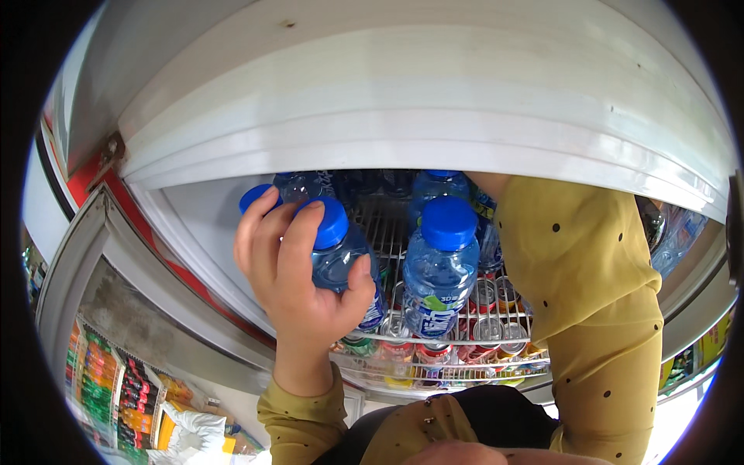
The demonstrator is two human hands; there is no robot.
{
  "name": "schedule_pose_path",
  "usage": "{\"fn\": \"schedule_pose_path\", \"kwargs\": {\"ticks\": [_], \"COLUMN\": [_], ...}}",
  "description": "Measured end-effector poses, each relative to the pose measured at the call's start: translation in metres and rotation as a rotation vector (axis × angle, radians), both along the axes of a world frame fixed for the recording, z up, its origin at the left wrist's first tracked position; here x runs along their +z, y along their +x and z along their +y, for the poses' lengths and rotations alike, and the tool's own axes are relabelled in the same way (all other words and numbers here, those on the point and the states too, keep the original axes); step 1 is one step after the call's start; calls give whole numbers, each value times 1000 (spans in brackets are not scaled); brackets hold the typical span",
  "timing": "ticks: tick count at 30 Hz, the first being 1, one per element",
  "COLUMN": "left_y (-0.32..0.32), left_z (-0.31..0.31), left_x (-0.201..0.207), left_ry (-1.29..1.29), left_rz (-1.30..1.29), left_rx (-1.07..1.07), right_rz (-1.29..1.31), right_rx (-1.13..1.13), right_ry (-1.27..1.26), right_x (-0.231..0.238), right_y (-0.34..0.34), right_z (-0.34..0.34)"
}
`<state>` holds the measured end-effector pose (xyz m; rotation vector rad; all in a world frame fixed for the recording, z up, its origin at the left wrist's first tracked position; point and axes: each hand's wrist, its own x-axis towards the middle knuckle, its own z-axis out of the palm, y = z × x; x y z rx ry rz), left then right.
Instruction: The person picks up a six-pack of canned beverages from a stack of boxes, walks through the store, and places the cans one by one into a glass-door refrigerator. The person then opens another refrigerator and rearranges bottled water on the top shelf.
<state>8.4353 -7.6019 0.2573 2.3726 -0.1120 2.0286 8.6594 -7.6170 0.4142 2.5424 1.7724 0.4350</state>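
My left hand [298, 267] is curled over a clear blue bottle [341, 260] with a blue cap, at the left of a fridge shelf. Its fingers are bent around the cap and neck, and the thumb lies along the bottle's side. Under those fingers a second blue cap [256, 198] shows. My right arm, in a mustard sleeve [593, 263] with dark dots, reaches deep into the fridge. Only a sliver of my right hand or wrist [487, 184] is visible; the white upper panel hides the fingers. Between the arms another blue-capped bottle [442, 271] stands upright.
The wire shelf [387, 225] carries more blue-capped bottles farther back. Drink cans [484, 329] fill the rack below. Overhead is the white fridge panel [418, 101]. An open glass door [93, 225] stands at left, showing rows of drinks. Clear bottles [678, 236] lie at right.
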Motion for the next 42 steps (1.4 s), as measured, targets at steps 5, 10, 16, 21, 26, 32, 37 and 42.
{"fn": "schedule_pose_path", "kwargs": {"ticks": [5,10,16,21,26,32,37,42], "left_y": [1,3,7,9,10,13,13,14], "left_z": [2,3,6,9,12,14,13,12], "left_x": [-1,-1,-2,-4,-4,-5,-5,-4], "left_ry": [-3,-2,8,50,72,70,75,68], "left_rz": [-4,-28,-45,-77,-83,-84,-84,-51], "left_rx": [4,-13,-14,-26,-32,-57,-81,-94], "right_rz": [28,61,109,152,228,319,442,486], "right_rx": [21,39,51,74,96,218,339,209], "right_ry": [-61,-113,-175,-225,-225,-182,-250,-198], "right_x": [-4,-8,-12,-16,-20,-17,-15,-17], "right_y": [-2,-5,-6,-12,-23,-37,-47,-47], "right_z": [6,6,0,-5,-16,-41,-56,-68]}}
